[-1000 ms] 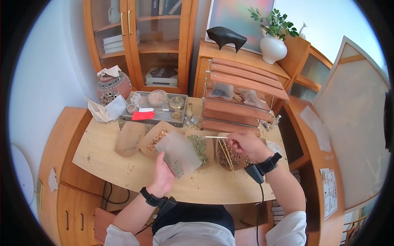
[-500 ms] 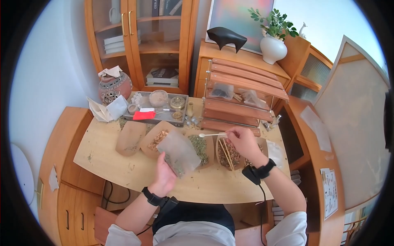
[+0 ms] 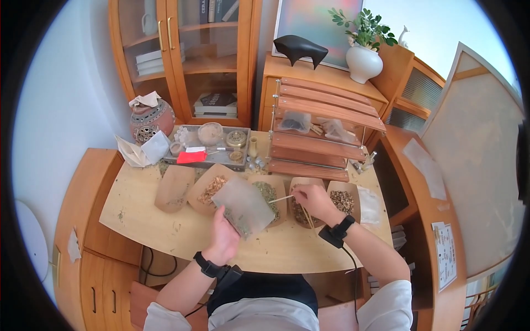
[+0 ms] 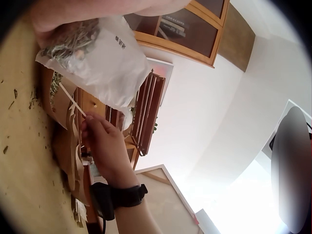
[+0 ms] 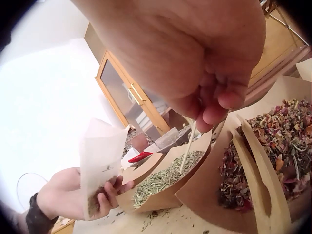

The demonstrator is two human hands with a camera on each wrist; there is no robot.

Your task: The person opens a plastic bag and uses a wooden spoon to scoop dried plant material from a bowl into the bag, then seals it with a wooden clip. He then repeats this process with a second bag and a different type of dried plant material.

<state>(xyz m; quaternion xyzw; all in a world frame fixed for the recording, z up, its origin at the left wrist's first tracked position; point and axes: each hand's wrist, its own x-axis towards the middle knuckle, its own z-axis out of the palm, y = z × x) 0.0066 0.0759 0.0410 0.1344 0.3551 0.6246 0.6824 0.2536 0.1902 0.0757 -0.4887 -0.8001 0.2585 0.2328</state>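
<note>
My left hand (image 3: 222, 240) holds a translucent white bag (image 3: 243, 201) with some dried green herbs at its bottom, the thumb on its near face. Between the fingertips of my right hand (image 3: 316, 201) is pinched a slim pale spoon (image 3: 283, 198). Its lower end meets the dried green herbs (image 5: 168, 181) in a brown paper tray (image 5: 169, 197), and the bowl is hidden there. Just below the right hand, wooden tongs (image 5: 268, 183) lie across a paper tray of mixed dried petals (image 5: 282, 131).
Left of the bag stand a tray of orange-brown pieces (image 3: 212, 189) and a paper tray (image 3: 174, 190) with few scraps. On the right is another filled tray (image 3: 342, 201). Behind are a grey tray (image 3: 190, 132) of small vessels and a wooden slatted rack (image 3: 326, 113).
My right hand has moved left and down, and the spoon has tipped from about level above the trays into the green herbs. My left hand holds the bag nearly still.
</note>
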